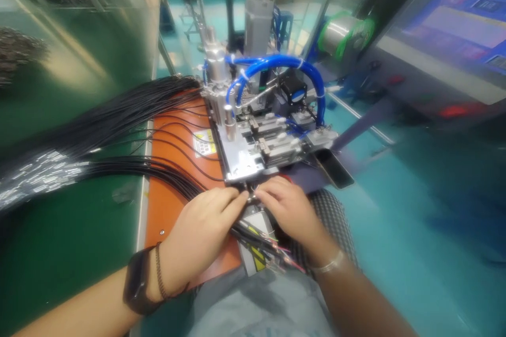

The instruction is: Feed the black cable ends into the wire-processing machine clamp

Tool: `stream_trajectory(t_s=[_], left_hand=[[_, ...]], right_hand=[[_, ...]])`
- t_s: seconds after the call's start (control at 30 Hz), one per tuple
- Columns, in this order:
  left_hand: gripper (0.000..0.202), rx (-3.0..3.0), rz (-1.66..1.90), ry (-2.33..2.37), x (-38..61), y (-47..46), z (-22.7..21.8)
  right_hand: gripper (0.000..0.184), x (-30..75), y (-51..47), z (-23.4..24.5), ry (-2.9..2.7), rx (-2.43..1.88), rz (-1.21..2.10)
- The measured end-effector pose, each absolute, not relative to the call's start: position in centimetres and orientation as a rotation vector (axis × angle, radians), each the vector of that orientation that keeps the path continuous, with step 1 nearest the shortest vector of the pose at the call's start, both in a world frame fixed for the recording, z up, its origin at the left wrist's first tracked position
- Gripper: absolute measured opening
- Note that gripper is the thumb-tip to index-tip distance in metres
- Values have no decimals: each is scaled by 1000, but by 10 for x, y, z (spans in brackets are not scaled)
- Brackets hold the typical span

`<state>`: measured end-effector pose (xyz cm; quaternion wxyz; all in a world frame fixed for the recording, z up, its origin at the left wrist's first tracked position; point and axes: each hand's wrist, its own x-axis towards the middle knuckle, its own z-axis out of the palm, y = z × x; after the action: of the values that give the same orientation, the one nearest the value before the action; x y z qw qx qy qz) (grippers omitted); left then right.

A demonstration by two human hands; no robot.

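My left hand and my right hand meet at the front edge of a metal wire-processing fixture, their fingertips close together on a small wire end. A short bunch of black cables with stripped red and pale inner wires runs out under my hands toward me. Long black cables spread across an orange mat from the left. The exact contact point is partly hidden by my fingers.
Blue pneumatic tubing arches over the fixture, behind which stands a silver cylinder. A phone lies at the fixture's right edge. A wire spool and a machine screen stand to the right. A green bench lies left.
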<state>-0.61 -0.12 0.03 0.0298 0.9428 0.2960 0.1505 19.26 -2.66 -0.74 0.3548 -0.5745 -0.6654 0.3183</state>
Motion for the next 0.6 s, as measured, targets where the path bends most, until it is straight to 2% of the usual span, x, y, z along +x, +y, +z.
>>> stream_trajectory(t_s=[0.1,0.2,0.6], left_hand=[[33,2939,520,872,-7,1,-3],[31,2944,517,841,-7,3,-6],[33,2982,437,859,-6,5,-7]], right_hand=[[17,203,-27,-13,-1521,-1549,1188],[17,207,-27,-19,-1367,-1496,1399],[11,198,-23,-31,-1217,-1520,1372]])
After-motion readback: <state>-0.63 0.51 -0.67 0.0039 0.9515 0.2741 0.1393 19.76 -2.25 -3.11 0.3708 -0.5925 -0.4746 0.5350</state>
